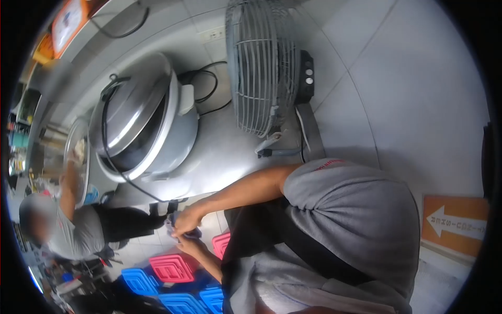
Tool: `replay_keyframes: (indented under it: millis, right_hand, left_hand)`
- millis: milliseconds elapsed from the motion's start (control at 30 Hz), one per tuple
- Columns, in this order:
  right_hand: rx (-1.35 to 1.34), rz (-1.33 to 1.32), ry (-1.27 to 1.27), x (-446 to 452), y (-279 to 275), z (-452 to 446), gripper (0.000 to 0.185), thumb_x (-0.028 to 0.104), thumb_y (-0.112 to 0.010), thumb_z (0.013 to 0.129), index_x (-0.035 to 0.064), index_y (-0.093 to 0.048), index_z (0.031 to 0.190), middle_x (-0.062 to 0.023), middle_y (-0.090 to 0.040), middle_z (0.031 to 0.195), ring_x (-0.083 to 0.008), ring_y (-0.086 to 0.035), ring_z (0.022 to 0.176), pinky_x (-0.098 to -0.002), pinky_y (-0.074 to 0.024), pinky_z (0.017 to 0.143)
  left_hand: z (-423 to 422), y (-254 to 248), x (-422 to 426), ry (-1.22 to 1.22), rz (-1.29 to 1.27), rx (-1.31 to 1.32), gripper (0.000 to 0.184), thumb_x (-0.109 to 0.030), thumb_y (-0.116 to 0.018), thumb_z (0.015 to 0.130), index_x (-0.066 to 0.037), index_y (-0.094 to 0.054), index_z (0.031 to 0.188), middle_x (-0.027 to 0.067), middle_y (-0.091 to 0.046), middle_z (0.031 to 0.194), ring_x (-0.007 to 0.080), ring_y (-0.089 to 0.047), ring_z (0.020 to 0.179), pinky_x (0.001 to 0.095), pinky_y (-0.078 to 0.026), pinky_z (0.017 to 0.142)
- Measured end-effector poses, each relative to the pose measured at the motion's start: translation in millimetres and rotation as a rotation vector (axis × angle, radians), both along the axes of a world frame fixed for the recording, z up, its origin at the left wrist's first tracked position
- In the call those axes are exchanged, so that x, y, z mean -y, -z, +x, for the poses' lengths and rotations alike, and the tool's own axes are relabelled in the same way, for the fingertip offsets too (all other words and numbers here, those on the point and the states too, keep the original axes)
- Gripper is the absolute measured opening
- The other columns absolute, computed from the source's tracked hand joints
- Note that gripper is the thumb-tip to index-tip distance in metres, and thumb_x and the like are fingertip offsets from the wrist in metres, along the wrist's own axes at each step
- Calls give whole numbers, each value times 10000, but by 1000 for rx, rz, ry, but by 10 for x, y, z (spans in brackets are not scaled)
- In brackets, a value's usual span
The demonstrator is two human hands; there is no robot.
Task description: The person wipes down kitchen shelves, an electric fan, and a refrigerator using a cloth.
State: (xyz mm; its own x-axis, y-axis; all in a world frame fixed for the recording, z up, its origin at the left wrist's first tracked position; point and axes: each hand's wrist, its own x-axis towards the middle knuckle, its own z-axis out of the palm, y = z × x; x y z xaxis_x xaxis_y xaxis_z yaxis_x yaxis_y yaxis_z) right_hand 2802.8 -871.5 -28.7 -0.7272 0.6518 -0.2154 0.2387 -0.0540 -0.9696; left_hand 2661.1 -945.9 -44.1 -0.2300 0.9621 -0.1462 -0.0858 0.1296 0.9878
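Observation:
My right hand point(184, 222) is closed around a bunched grey-purple cloth point(193, 233). Against the same cloth, just beside it, my left hand point(187, 244) is closed too, its fingers partly hidden. Both hands are in front of my body, close to the edge of a shiny metal table point(214, 157). On that table stands a big grey rice cooker point(180, 138) with its metal lid point(137, 107) tilted over the opening. A dark cord point(106, 125) runs across the lid and cooker towards the table edge. What the cooker contains is too dark to make out.
A grey fan point(256, 68) stands on the table. Pink stools point(171, 268) and blue stools point(180, 303) are on the floor. Another person in a grey shirt point(78, 235) reaches into a large metal basin point(78, 183). An orange arrow sign point(454, 225) hangs at the wall.

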Motion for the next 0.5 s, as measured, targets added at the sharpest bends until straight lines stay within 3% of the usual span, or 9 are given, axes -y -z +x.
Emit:
replay_keyframes:
  millis: [33,67,133,200,233,333,367,433,500]
  right_hand:
    - [103,276,49,-91,-1,96,658,606,-442,1019,16,-734,1033,-195,-726,902,-356,-714,839,-397,-590,719]
    - [-14,148,230,-24,-160,248,646,585,-407,1038,25,-728,1018,-185,-722,898,-347,-701,853,-383,-582,704]
    - [-194,274,465,15,-451,534,603,561,-431,1043,33,-711,969,-162,-724,916,-291,-706,804,-378,-583,664]
    - [-654,-213,565,80,-647,755,452,476,-549,1031,32,-573,1108,-124,-683,933,-218,-703,834,-348,-595,637]
    - [-702,-219,675,154,-745,886,451,467,-570,1026,38,-505,1149,-102,-638,963,-226,-706,852,-336,-599,642]
    - [-986,-353,797,458,-1062,1161,450,470,-561,1027,107,-475,1277,-85,-523,1211,-237,-597,1187,-439,-569,878]
    - [-1101,-364,811,524,-1024,1178,483,468,-526,1040,117,-482,1370,-76,-555,1251,-226,-568,1220,-441,-512,998]
    - [-1098,-438,920,510,-931,1240,510,480,-517,1039,112,-492,1391,-81,-564,1293,-220,-572,1215,-427,-480,1040]
    - [-1091,-495,1033,437,-786,1231,538,492,-509,1038,107,-502,1412,-87,-573,1334,-214,-576,1210,-413,-449,1081]
  left_hand:
    - [190,-108,-145,-101,-37,-80,521,-343,-610,1030,97,-545,1300,165,-629,1201,212,-621,993,328,-527,824]
    - [449,-366,-193,-92,158,-85,464,-269,-655,1010,102,-553,1270,155,-659,1119,183,-624,924,323,-529,784]
    - [711,-631,-259,-87,428,-241,411,-184,-663,1000,113,-558,1264,152,-663,1101,182,-623,932,328,-531,786]
    - [845,-903,-239,-117,497,-289,425,-131,-699,964,121,-546,1269,158,-660,1101,228,-629,909,384,-533,825]
    - [828,-934,-237,-103,655,-452,473,-125,-723,940,107,-530,1304,183,-639,1196,257,-635,1005,376,-526,877]
    - [641,-878,-623,530,1036,-631,541,-100,-827,791,56,-603,1258,236,-593,1333,342,-609,1190,417,-491,985]
    - [674,-912,-725,783,1034,-653,545,-95,-863,732,34,-646,1216,247,-579,1355,368,-588,1236,442,-474,1015]
    - [841,-1238,-731,916,853,-756,539,-99,-888,679,4,-688,1169,253,-564,1381,389,-557,1286,465,-450,1047]
    - [816,-1340,-986,1094,837,-549,591,-204,-920,650,-56,-716,1184,227,-531,1442,411,-478,1356,506,-381,1110]
